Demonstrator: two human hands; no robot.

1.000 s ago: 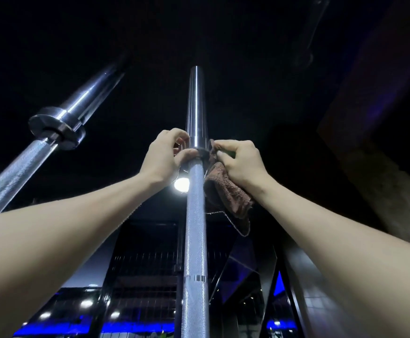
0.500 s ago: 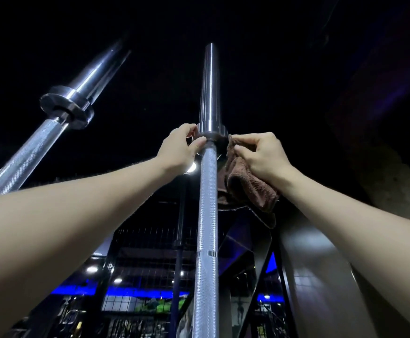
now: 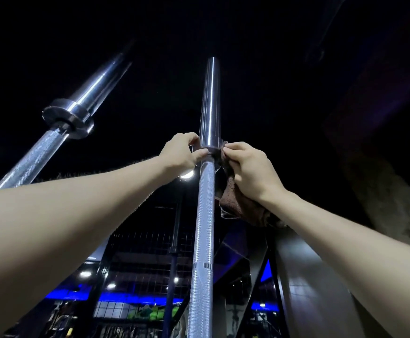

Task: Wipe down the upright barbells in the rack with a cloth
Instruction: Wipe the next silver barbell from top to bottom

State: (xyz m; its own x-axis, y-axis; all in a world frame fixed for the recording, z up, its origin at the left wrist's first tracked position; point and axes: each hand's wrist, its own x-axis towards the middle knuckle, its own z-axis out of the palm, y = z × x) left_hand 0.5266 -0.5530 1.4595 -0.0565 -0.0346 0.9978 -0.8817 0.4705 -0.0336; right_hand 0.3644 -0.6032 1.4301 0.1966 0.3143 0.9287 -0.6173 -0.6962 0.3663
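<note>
Grip: the brown cloth (image 3: 233, 203) is pinched between thumb and curled fingers of the right hand (image 3: 250, 169), and its upper edge is pressed against the collar (image 3: 207, 151) of the centre barbell (image 3: 204, 215). The rest of the cloth is left hanging below the wrist, just right of the knurled shaft; only a small fold is worked into the ridge, likely because the collar step is narrow.

The left hand (image 3: 180, 152) is curled around the opposite side of the same collar, thumb laid across the front. Whether a corner of cloth is caught under those fingers cannot be told. The hold is judged to be a brace, so that the bar is kept from turning or rocking while the cloth is rubbed round.

Bar: it is stood upright, with the smooth sleeve (image 3: 210, 101) above the hands and the knurled shaft below. The foot and the rack are not seen.

Beyond: a second barbell (image 3: 60, 132) is stood to the left, well apart, untouched by either hand. It appears tilted, probably a lens effect.

Step judged: collar wipe in progress; the sleeve above is probably yet to be covered.

Surroundings: dark ceiling, a bright lamp (image 3: 187, 175) behind the shaft, blue-lit gym interior below.
</note>
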